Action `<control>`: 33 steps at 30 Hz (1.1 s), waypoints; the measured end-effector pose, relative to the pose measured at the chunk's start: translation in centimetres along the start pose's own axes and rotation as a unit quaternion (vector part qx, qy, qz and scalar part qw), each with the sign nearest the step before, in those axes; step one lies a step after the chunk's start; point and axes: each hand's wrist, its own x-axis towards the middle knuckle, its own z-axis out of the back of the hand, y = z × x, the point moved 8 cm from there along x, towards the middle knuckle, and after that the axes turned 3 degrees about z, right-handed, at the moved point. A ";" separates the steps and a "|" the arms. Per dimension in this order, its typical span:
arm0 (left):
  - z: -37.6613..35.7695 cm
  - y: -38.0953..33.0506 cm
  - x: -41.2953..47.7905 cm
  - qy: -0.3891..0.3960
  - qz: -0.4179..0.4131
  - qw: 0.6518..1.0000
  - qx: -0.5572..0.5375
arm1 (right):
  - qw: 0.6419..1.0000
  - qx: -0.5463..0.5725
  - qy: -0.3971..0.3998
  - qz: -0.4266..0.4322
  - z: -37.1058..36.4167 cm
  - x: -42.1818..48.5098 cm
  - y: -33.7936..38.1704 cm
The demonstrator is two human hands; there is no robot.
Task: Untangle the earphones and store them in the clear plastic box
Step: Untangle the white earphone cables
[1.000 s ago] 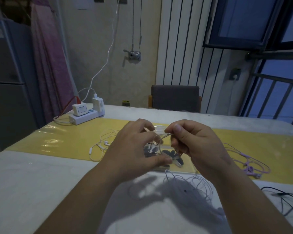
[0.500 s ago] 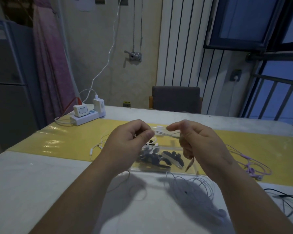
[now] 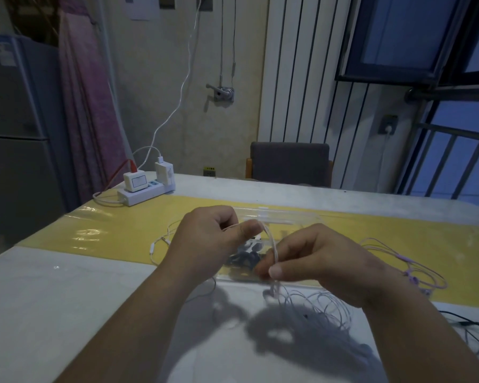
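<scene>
Earphones with a pale thin cable stretch between both hands above the worktop, and the rest of that cable lies in loose loops on the white surface just below the right hand. Nearest the camera, the right hand pinches the cable between thumb and fingers, closed on it, with a short end hanging beneath. Slightly farther and to the left, the left hand is curled shut on the same cable, its thumb pressing the strand against the forefinger. Behind and partly under the hands sits the clear plastic box, lying on a yellow mat; dark items show inside it, though what they are cannot be told. Another white earphone cable rests on the mat left of the left hand, and purple earphones lie on the mat to the right. A black cable lies at the right edge. Farther back, a white power strip with chargers sits at the worktop's left corner, and a dark chair stands beyond the far edge.
</scene>
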 end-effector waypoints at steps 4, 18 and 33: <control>0.3 -0.3 0.0 -0.010 0.002 0.998 -0.064 | 0.996 0.057 -0.074 0.002 0.7 0.4 0.0; -0.2 -0.5 -0.1 0.018 -0.007 0.997 -0.069 | 0.985 0.081 -0.139 0.063 1.1 0.5 1.3; -0.6 0.0 -0.1 0.042 0.002 0.992 -0.118 | 0.993 0.047 -0.110 -0.020 1.0 0.5 -0.4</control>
